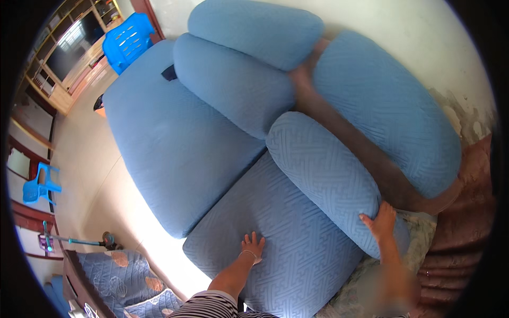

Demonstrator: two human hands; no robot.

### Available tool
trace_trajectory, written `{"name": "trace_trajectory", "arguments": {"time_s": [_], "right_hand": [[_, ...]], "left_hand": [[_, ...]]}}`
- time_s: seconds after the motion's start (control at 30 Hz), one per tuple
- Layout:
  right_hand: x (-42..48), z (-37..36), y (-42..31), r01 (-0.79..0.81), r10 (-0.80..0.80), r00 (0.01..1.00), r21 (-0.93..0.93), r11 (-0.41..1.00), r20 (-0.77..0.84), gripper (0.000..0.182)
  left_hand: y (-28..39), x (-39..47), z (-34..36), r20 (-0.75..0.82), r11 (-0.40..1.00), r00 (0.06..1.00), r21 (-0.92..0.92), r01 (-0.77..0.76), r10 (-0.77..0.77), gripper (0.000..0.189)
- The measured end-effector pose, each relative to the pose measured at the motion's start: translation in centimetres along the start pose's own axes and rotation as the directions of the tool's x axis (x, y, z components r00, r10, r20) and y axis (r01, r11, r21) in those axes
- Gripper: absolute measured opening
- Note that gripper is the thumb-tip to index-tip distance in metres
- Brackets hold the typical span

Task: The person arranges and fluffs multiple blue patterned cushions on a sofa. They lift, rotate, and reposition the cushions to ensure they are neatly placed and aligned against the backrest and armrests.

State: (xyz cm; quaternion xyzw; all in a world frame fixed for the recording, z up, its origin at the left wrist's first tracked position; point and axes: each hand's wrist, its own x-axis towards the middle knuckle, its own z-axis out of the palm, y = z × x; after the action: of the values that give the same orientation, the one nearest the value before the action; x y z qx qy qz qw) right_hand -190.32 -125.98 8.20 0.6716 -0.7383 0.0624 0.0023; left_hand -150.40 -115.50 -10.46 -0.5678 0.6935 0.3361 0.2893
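My left hand (253, 247) lies palm down, fingers spread, on a blue sofa seat cushion (302, 238) with a woven angular pattern. A bracelet circles its wrist and a ring shows on a finger. At the near end of a long blue back cushion (326, 175), my right hand (381, 223) grips the upper edge; its thumb presses the front face and its other fingers go over the far side, partly hidden. This cushion leans on the seat, with a brown strip of sofa frame (342, 127) bare behind it. A dark seam parts the near seat cushion from a second blue seat cushion (179, 139).
More blue cushions (254, 31) rest along the back by the wall. A dark cloth piece (169, 73) lies on the far seat. Blue plastic chairs (128, 41), a scooter (85, 241) and a quilt-covered seat (119, 274) stand around. Brown sheeting (457, 238) hangs at right.
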Motion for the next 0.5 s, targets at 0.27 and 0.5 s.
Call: {"name": "trace_trajectory", "arguments": {"time_s": [0.27,0.5], "right_hand": [[-18.6,3.4,-7.7,0.174,-0.166,0.948,-0.005,0.985,0.273,0.05],[-28.5,9.3,-10.6,0.002,-0.027,0.956,0.086,0.996,0.293,0.04]], "left_hand": [[-8.5,2.8,-1.3,-0.252,-0.015,0.912,-0.962,-0.272,-0.325,0.059],[-12.1,-1.1,-9.1,0.1,-0.346,0.818,-0.93,-0.126,-0.567,0.078]]}}
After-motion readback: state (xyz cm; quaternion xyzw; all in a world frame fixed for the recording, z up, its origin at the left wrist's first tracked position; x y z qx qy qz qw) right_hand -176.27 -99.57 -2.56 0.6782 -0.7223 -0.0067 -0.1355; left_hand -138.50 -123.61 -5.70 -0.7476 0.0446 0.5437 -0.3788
